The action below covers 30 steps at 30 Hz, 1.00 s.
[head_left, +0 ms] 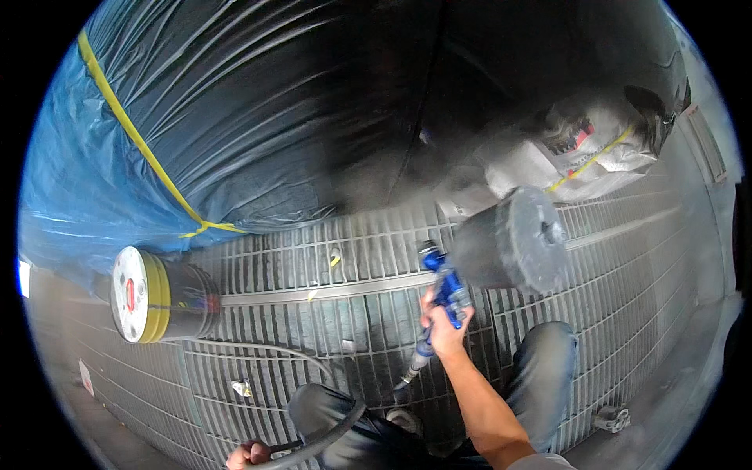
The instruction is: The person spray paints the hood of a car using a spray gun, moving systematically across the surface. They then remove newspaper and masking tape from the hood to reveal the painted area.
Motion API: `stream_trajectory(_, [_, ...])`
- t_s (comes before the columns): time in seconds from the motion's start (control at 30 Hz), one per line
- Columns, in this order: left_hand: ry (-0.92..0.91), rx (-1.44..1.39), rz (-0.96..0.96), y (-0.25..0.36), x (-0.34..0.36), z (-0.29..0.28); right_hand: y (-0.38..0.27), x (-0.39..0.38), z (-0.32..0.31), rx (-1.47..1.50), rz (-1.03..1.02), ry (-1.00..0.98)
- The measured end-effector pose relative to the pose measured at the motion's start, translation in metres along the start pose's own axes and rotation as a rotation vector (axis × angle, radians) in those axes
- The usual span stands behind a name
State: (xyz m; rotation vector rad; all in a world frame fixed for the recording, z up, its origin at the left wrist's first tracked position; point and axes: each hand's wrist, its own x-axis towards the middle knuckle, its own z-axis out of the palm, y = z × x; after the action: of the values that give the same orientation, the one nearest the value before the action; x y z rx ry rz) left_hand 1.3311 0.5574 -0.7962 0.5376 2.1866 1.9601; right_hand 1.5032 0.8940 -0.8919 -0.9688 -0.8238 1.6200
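Observation:
My right hand is wrapped round the grip of a blue spray gun. The gun's head points away from me, toward a large black surface. From the bottom of its handle a fitting runs down toward my legs. At the lower left, my left hand is closed on a grey hose that loops past my knee. Just right of the gun is a dark grey bucket with a dusty round end.
Blue plastic sheeting edged with yellow tape covers the left. A black-and-yellow bucket with a white lid stands before it. Taped white wrapping lies far right. The floor is metal grating with scraps on it.

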Motion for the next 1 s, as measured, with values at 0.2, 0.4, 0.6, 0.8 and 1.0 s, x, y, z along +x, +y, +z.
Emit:
stream_trajectory(0.2, [-0.047, 0.23, 0.047, -0.012, -0.006, -0.018, 0.025, 0.013, -0.002, 0.03, 0.011, -0.059])
stream_trajectory(0.4, [-0.036, 0.185, 0.096, -0.02, 0.009, -0.018, 0.039, 0.031, -0.032, 0.127, -0.085, 0.201])
stream_trajectory(0.6, [-0.039, 0.096, 0.096, -0.018, 0.02, -0.021, 0.057, -0.001, -0.04, 0.45, 0.206, 0.038])
stream_trajectory(0.8, [-0.004, 0.14, 0.104, -0.008, 0.018, -0.01, 0.097, 0.052, -0.043, 0.596, 0.259, 0.138])
stream_trajectory(1.0, [-0.109, 0.768, 0.617, -0.007, 0.019, -0.014, 0.125, 0.105, -0.062, 0.479, 0.319, 0.288])
